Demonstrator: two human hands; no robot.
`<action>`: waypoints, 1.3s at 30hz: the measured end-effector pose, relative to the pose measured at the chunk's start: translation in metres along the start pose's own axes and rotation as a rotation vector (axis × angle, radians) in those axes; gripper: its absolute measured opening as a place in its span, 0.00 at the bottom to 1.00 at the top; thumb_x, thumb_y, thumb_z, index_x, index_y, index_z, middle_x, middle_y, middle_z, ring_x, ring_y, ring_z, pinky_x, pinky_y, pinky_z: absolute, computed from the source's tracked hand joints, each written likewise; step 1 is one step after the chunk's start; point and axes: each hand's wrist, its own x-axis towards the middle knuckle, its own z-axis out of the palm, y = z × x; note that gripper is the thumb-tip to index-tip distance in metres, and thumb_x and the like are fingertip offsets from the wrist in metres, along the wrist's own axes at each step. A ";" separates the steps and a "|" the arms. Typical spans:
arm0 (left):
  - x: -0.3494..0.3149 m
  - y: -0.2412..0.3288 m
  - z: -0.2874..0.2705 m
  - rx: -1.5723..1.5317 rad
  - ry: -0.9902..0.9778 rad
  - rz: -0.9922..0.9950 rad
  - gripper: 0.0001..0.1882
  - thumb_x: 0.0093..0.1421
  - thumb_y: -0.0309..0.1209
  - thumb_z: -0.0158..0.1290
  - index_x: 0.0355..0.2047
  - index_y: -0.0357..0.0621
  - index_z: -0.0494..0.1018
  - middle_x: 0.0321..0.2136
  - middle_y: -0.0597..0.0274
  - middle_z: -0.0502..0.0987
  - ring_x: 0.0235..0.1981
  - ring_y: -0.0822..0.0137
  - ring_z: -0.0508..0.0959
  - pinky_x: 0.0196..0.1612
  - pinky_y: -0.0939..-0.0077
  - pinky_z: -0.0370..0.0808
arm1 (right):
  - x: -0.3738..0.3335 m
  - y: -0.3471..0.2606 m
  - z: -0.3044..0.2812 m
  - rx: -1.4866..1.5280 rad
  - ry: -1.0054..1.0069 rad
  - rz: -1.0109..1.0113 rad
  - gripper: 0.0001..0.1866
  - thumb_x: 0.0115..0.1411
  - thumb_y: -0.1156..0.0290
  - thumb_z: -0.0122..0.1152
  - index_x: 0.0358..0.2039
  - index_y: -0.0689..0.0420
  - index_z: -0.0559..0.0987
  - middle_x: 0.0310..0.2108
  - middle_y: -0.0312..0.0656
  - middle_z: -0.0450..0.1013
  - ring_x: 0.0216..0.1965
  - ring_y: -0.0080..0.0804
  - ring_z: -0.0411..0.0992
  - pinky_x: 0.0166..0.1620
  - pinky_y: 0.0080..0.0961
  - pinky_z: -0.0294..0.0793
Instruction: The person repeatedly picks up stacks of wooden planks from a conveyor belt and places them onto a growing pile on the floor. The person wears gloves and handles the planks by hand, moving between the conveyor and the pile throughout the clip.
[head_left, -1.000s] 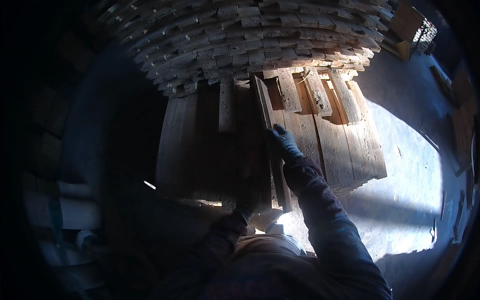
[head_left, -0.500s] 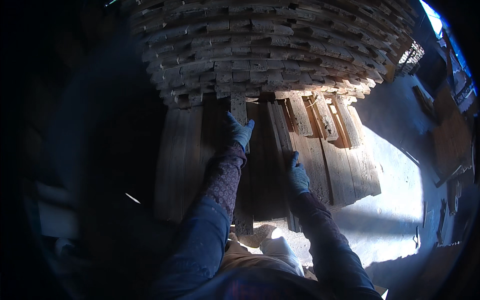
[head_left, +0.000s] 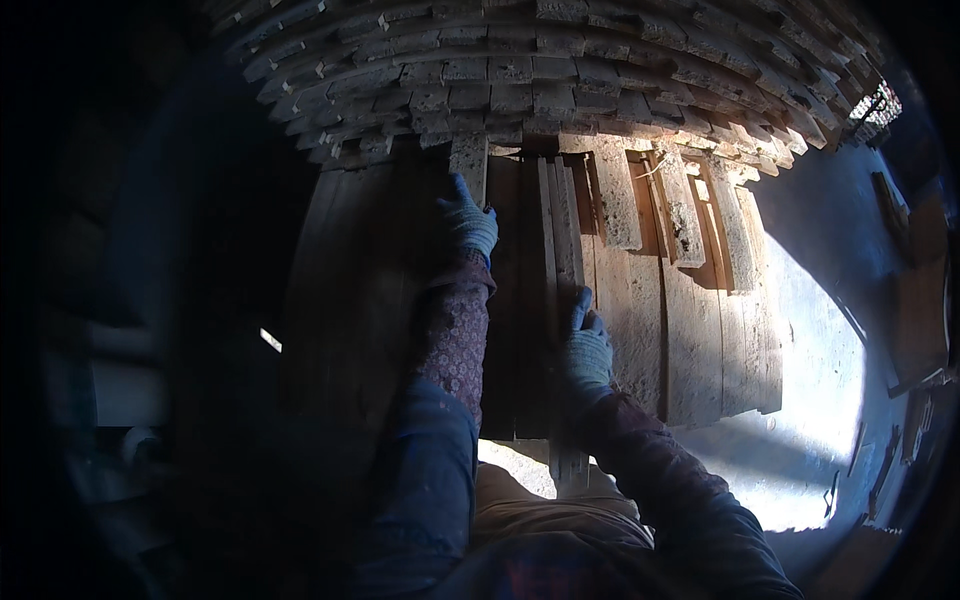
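My left hand (head_left: 468, 222), in a pale knitted glove, is closed over a rough wooden board (head_left: 468, 156) whose far part reaches the stack. Much of that board is hidden under my hand and sleeve. Lower and to the right, my gloved right hand (head_left: 587, 350) wraps the edge of a narrow wooden plank (head_left: 567, 225). This plank runs lengthwise, and its near end shows past the layer of boards, by my legs. Beneath both hands lies a layer of wide boards (head_left: 635, 330) side by side, with a dark strip between my arms.
A tall stack of rough timber (head_left: 550, 70) rises at the far side, its ends uneven. Several short boards (head_left: 680, 215) stick out from it at the right. Sunlight falls on the concrete floor (head_left: 800, 370), with wood scraps (head_left: 915, 310) farther right. Deep shadow covers the left.
The view has shifted, so the stack sits higher in it. My right hand with the narrow plank has come slightly left, nearer my left arm. My left hand stays on its board.
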 end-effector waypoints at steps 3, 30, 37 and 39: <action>-0.026 -0.018 -0.002 0.100 0.038 0.002 0.53 0.63 0.46 0.61 0.77 0.65 0.35 0.70 0.31 0.51 0.68 0.35 0.64 0.66 0.42 0.68 | -0.001 -0.001 -0.007 0.067 -0.056 -0.014 0.64 0.57 0.47 0.69 0.76 0.57 0.33 0.68 0.67 0.54 0.65 0.66 0.62 0.65 0.59 0.64; -0.184 -0.109 -0.031 0.130 -0.056 0.196 0.54 0.59 0.41 0.66 0.76 0.52 0.42 0.73 0.41 0.52 0.73 0.43 0.56 0.73 0.45 0.57 | 0.013 0.009 0.012 0.019 0.052 0.069 0.63 0.57 0.54 0.71 0.77 0.55 0.35 0.66 0.68 0.58 0.63 0.68 0.66 0.63 0.56 0.68; -0.215 -0.141 -0.115 -1.043 -0.110 -0.042 0.54 0.60 0.45 0.67 0.75 0.39 0.47 0.47 0.57 0.76 0.45 0.67 0.77 0.55 0.69 0.74 | -0.017 -0.028 -0.025 0.292 -0.031 0.001 0.60 0.57 0.55 0.70 0.76 0.56 0.37 0.64 0.65 0.61 0.62 0.63 0.67 0.62 0.51 0.71; -0.184 -0.148 -0.098 -0.877 -0.263 -0.043 0.46 0.61 0.53 0.63 0.70 0.37 0.62 0.55 0.54 0.76 0.54 0.62 0.76 0.60 0.68 0.71 | -0.024 -0.051 -0.022 0.423 -0.005 -0.031 0.60 0.57 0.52 0.70 0.76 0.55 0.39 0.65 0.66 0.61 0.63 0.65 0.67 0.62 0.50 0.71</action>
